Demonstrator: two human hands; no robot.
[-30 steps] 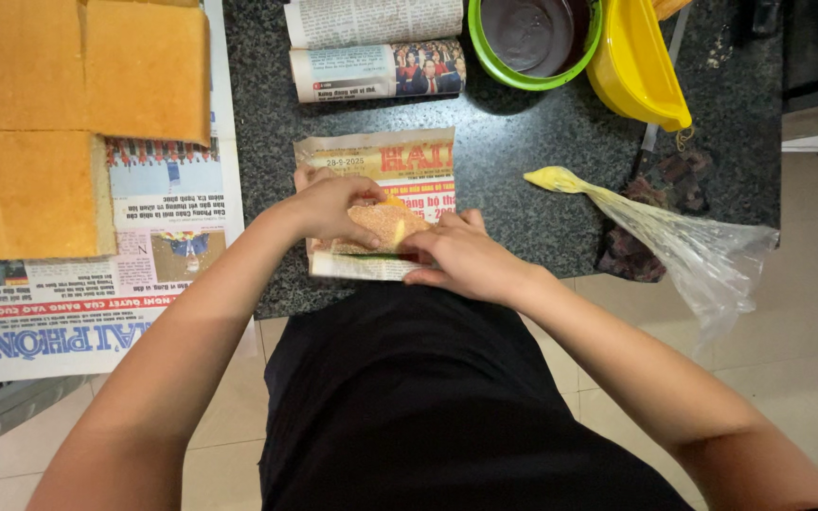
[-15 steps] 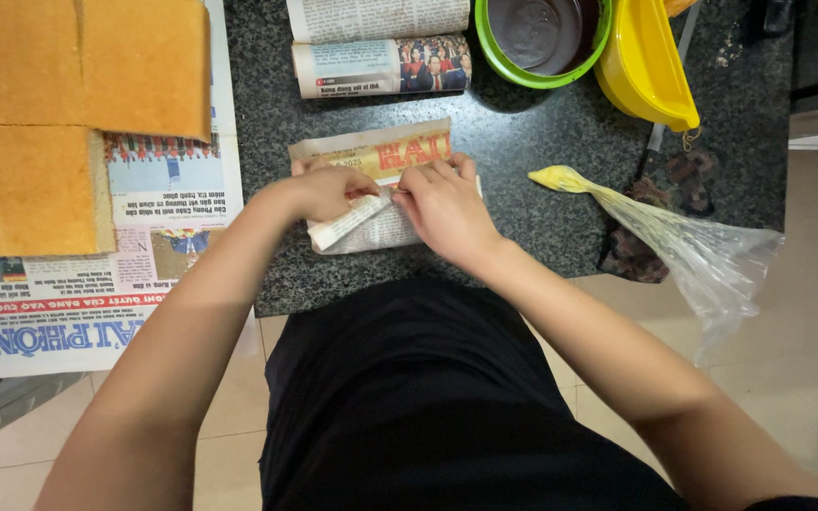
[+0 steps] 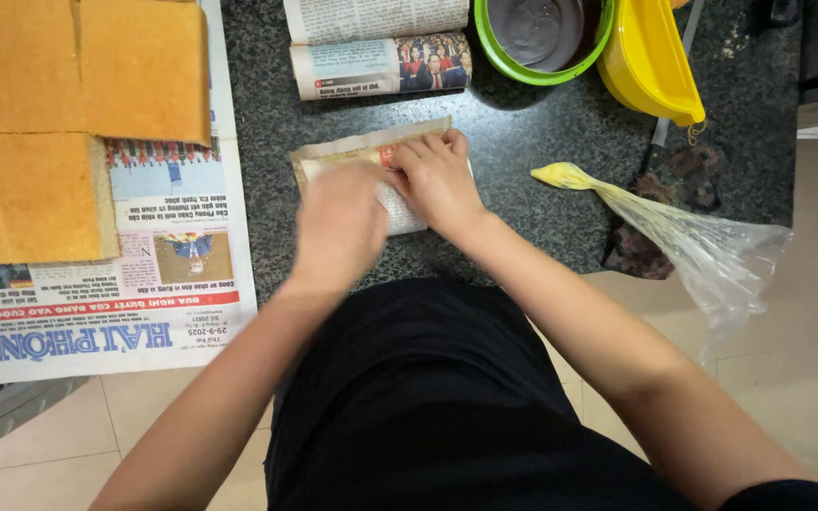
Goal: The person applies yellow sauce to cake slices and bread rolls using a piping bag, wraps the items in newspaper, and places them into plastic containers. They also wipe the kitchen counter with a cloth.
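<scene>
A newspaper-wrapped roll [image 3: 352, 151] lies on the dark speckled counter [image 3: 523, 189] in front of me. My left hand [image 3: 341, 225] rests on its near left part, blurred by motion. My right hand [image 3: 439, 180] presses flat on its right part with the fingers spread. What is inside the paper is hidden under the wrap and my hands.
Two other newspaper rolls [image 3: 381, 61] lie farther back. Flat yellow sponge cake sheets [image 3: 49, 114] lie on spread newspaper [image 3: 144, 284] at left. A green bowl [image 3: 542, 38], a yellow scoop [image 3: 650, 66] and a plastic piping bag [image 3: 684, 237] with yellow cream stand at right.
A yellow cake piece was visible on the open paper; the paper has since been rolled away from me over it, and both hands moved farther along the counter.
</scene>
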